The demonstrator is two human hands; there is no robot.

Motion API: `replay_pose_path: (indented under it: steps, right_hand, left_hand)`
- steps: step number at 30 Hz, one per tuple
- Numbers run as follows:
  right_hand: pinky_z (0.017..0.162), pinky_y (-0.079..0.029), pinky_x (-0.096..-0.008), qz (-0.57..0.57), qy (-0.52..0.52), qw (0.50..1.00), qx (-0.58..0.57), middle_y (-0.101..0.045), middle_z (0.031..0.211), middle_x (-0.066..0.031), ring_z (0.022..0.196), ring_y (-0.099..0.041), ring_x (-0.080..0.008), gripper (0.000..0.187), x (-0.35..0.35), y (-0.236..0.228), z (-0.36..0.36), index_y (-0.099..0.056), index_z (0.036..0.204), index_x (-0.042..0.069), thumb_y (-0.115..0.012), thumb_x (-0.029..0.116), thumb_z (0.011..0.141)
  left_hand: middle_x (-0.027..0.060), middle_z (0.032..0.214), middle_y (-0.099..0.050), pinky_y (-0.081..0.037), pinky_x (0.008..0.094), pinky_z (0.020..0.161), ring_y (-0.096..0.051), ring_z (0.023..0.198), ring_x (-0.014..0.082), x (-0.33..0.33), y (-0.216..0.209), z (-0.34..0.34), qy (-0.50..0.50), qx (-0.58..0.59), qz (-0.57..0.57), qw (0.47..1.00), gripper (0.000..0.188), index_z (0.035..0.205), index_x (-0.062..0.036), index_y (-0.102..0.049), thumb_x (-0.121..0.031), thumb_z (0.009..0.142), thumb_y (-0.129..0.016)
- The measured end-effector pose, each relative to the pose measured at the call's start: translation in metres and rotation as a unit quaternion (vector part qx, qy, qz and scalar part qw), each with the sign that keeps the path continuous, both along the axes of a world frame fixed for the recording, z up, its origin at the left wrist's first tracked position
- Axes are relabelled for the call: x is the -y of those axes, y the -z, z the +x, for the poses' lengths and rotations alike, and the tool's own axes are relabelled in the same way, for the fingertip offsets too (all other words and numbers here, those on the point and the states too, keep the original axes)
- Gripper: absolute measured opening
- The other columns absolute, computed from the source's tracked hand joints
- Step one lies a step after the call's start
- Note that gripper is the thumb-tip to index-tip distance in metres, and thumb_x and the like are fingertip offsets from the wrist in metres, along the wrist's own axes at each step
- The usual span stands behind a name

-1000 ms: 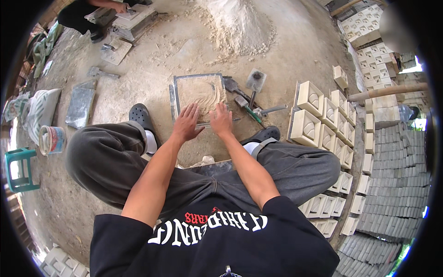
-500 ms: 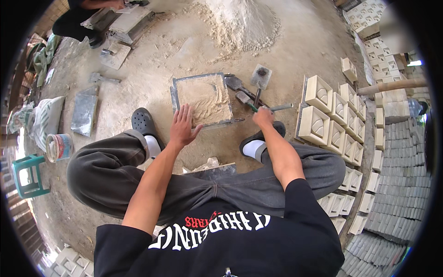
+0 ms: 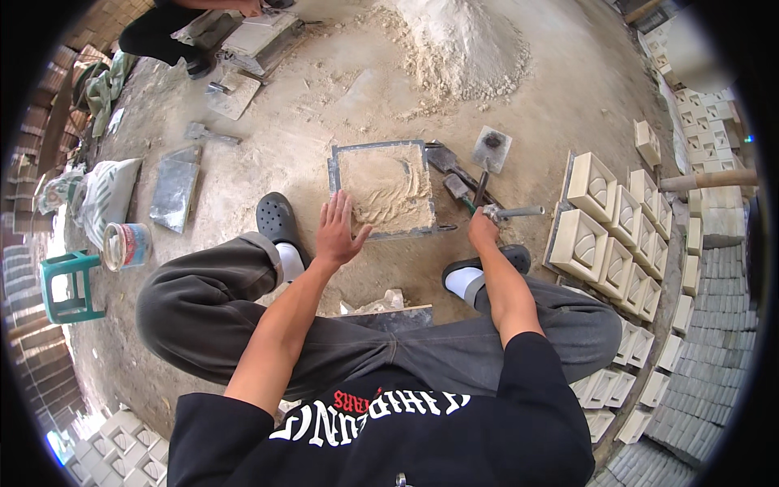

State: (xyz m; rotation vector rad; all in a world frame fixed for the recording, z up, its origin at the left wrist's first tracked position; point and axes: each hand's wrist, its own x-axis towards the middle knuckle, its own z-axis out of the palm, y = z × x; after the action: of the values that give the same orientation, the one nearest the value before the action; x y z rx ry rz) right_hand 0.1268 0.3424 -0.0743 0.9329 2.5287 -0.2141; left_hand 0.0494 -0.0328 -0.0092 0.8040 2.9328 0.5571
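Both hands are out in front of me, well apart. My left hand [image 3: 339, 230] lies flat with fingers spread wide, palm down on the near left edge of the square metal mould frame [image 3: 333, 174], fingertips reaching onto the damp sandy mix [image 3: 388, 188] packed inside. That fill looks coarse and tan, with curved smear marks across its top. The frame sits on the dusty ground between my feet, just beyond my knees.

My right hand [image 3: 482, 230] is closed around the handle end of a grey metal tool [image 3: 513, 213], its bar pointing right; I cannot tell what its head is. Just beyond it lie two trowels [image 3: 451, 169] with dark blades and a flat square float [image 3: 492, 148], all caked with dried mix.

To the right stand rows of pale cast blocks [image 3: 589, 185], square with recessed curved patterns, smooth and cream coloured. Far ahead rises a loose heap of pale sand [image 3: 464, 40]. On the left sit a grey sack [image 3: 104, 193], a tin can [image 3: 126, 245] and a green plastic stool [image 3: 66, 284].
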Motion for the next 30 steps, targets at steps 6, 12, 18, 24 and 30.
replay_pose_path:
  steps: [6, 12, 18, 24, 30]
  right_hand:
    - [0.088, -0.051, -0.0445, -0.118, 0.026, 0.990, -0.069, -0.069, 0.099, -0.0229, 0.102, -0.064, -0.0404, 0.026, -0.021, 0.028, 0.009, -0.067, 0.104, 0.000, -0.053, 0.019, 0.092]
    - [0.104, -0.042, -0.0409, -0.204, 0.055, 0.893, -0.397, -0.060, 0.128, -0.0189, 0.121, -0.055, -0.0366, 0.042, 0.030, -0.034, -0.057, -0.062, 0.123, 0.004, -0.046, 0.033, 0.097]
    - [0.117, -0.023, -0.0439, -0.149, -0.233, 0.893, -0.354, -0.028, 0.153, -0.0269, 0.143, -0.027, -0.0368, 0.068, 0.114, -0.039, -0.083, -0.025, 0.148, -0.007, -0.041, 0.038, 0.099]
    - [0.119, -0.016, -0.0485, -0.120, -0.228, 0.903, -0.343, -0.026, 0.153, -0.0291, 0.145, -0.023, -0.0397, 0.073, 0.149, -0.043, -0.124, -0.021, 0.148, -0.009, -0.041, 0.041, 0.099]
    - [0.119, -0.017, -0.0477, -0.130, -0.333, 0.882, -0.306, -0.027, 0.154, -0.0263, 0.145, -0.024, -0.0374, 0.070, 0.141, -0.050, -0.124, -0.024, 0.148, -0.008, -0.044, 0.039, 0.099]
  left_hand:
    - [0.0184, 0.157, -0.027, -0.014, 0.0446, 0.120, -0.020, 0.148, 0.0304, -0.017, -0.011, 0.003, 0.044, -0.017, 0.003, 0.999, 0.081, 0.148, 0.0000, -0.032, -0.052, 0.090, -0.056]
    - [0.0149, 0.157, -0.029, -0.015, 0.0445, 0.120, -0.022, 0.147, 0.0277, 0.004, -0.020, 0.011, 0.130, -0.008, -0.040, 0.991, 0.082, 0.147, -0.0005, -0.034, -0.052, 0.089, -0.058]
    - [0.0119, 0.156, -0.032, -0.015, 0.0440, 0.121, -0.026, 0.146, 0.0243, 0.017, -0.015, 0.013, 0.184, -0.009, -0.045, 0.982, 0.078, 0.147, -0.0030, -0.035, -0.051, 0.089, -0.058]
    - [0.0134, 0.155, -0.033, -0.016, 0.0433, 0.120, -0.027, 0.145, 0.0254, 0.005, -0.029, 0.011, 0.182, -0.004, -0.034, 0.983, 0.078, 0.148, -0.0026, -0.032, -0.049, 0.090, -0.057]
    - [0.0142, 0.154, -0.034, -0.018, 0.0446, 0.120, -0.027, 0.145, 0.0260, 0.004, -0.025, 0.008, 0.172, -0.017, -0.041, 0.984, 0.078, 0.148, -0.0024, -0.033, -0.050, 0.090, -0.056]
